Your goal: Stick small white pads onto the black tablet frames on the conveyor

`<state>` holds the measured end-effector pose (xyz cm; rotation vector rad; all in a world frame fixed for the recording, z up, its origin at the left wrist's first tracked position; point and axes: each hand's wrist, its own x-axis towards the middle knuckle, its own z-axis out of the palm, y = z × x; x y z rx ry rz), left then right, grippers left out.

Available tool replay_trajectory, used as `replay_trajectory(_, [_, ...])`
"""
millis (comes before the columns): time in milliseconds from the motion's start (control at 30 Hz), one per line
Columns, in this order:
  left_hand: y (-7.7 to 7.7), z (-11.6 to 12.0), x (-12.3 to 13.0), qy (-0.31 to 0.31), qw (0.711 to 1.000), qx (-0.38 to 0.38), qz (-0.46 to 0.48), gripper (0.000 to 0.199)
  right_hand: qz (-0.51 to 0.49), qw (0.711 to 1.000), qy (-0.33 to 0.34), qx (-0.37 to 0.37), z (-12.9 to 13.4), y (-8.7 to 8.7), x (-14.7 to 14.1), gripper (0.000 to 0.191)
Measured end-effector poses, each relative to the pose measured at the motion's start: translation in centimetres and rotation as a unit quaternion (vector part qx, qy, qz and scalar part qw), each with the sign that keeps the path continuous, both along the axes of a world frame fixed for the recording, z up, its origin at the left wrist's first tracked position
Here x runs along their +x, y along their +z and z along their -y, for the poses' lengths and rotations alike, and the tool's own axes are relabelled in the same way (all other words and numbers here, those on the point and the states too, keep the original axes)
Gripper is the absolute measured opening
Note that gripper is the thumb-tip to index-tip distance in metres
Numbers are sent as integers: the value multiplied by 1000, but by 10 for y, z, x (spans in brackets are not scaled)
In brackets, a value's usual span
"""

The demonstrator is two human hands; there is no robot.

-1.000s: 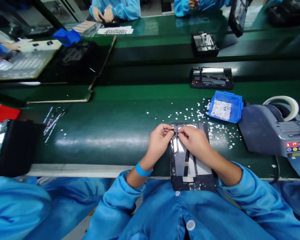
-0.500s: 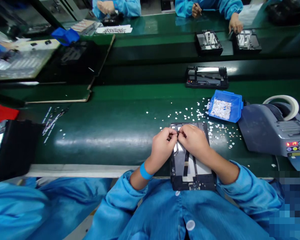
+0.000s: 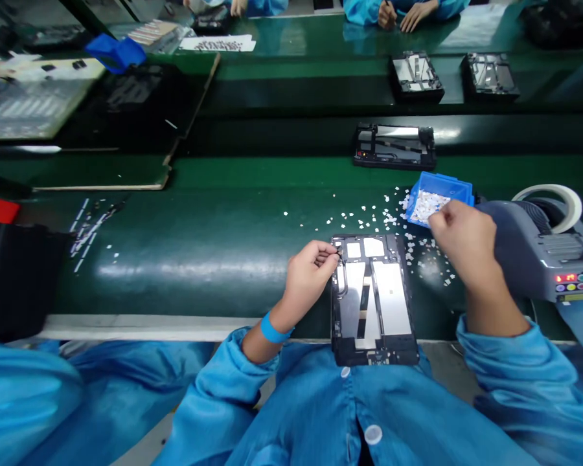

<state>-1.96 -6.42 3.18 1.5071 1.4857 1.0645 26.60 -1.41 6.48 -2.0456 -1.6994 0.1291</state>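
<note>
An opened tablet, its silver inside facing up, lies at the near edge of the bench in front of me. At its upper left corner my left hand is closed in a pinch on something small and dark that I cannot make out. My right hand is away to the right, over the near edge of a blue bin of small white pieces. Its fingers are curled, and whatever may be between them is hidden. Loose white pieces lie scattered between bin and tablet.
A grey tape dispenser stands right of the bin. Beyond lie another opened tablet and two stacks of tablets. At left are thin strips and a black box. Co-workers' hands rest across the bench.
My right hand has left the tablet and moved right to the blue bin. My left hand stays at the tablet's upper left corner. A co-worker's hand has drawn back from a tablet stack.
</note>
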Motion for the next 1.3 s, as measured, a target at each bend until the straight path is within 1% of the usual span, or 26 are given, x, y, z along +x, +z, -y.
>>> replay_trajectory(33, [0, 0, -3, -8, 1000, 2, 6, 10, 5, 1000, -9, -6, 0, 4, 7, 14])
replay_trajectory(67, [-1, 0, -6, -15, 1000, 8, 9, 14, -8, 1000, 11, -14, 2, 7, 8, 13])
replay_trajectory(100, [0, 0, -10, -21, 1000, 16, 6, 18, -37, 998, 53, -22, 5, 9, 2, 13])
replay_trajectory(167, [1, -1, -18, -21, 999, 43, -22, 19, -110, 980, 155, -54, 11, 12, -24, 18])
replay_trajectory(200, [1, -2, -22, -18, 997, 60, -50, 16, -138, 967, 197, -81, 12, 12, -41, 19])
replay_trajectory(233, [2, -3, -27, -17, 993, 78, -83, 14, -153, 956, 224, -110, 12, 13, -58, 18])
replay_trajectory(267, [2, -5, -31, -19, 988, 97, -118, 13, -158, 948, 240, -137, 11, 13, -73, 19])
replay_trajectory(333, [0, -9, -38, -41, 974, 132, -182, 14, -145, 942, 247, -176, 5, 13, -96, 23])
replay_trajectory(433, [-6, -14, -44, -85, 950, 182, -239, 17, -102, 945, 232, -207, -6, 10, -112, 25])
replay_trajectory(533, [-13, -17, -43, -119, 927, 226, -276, 19, -76, 944, 218, -234, -12, 5, -116, 20])
replay_trajectory(633, [-18, -19, -41, -137, 908, 254, -303, 23, -65, 946, 210, -240, -13, 1, -118, 18])
replay_trajectory(767, [-20, -20, -39, -148, 890, 260, -343, 29, -57, 946, 207, -244, -14, -1, -120, 18])
replay_trajectory(900, [-18, -21, -41, -170, 855, 263, -413, 32, -43, 942, 224, -246, -18, -3, -120, 20])
replay_trajectory(967, [-13, -22, -42, -184, 836, 257, -448, 33, -40, 941, 233, -243, -20, -5, -119, 21])
replay_trajectory(1033, [-6, -23, -42, -206, 816, 253, -478, 35, -41, 940, 242, -235, -21, -7, -117, 20])
replay_trajectory(1100, [5, -25, -40, -241, 795, 251, -498, 35, -41, 941, 255, -219, -20, -9, -115, 19])
replay_trajectory(1167, [16, -29, -35, -283, 777, 250, -504, 29, -44, 942, 268, -195, -15, -12, -110, 19])
replay_trajectory(1233, [24, -34, -30, -324, 762, 251, -501, 25, -53, 945, 286, -152, -7, -18, -103, 18])
replay_trajectory(1300, [28, -40, -29, -350, 751, 255, -498, 26, -55, 941, 323, -87, 2, -28, -95, 24])
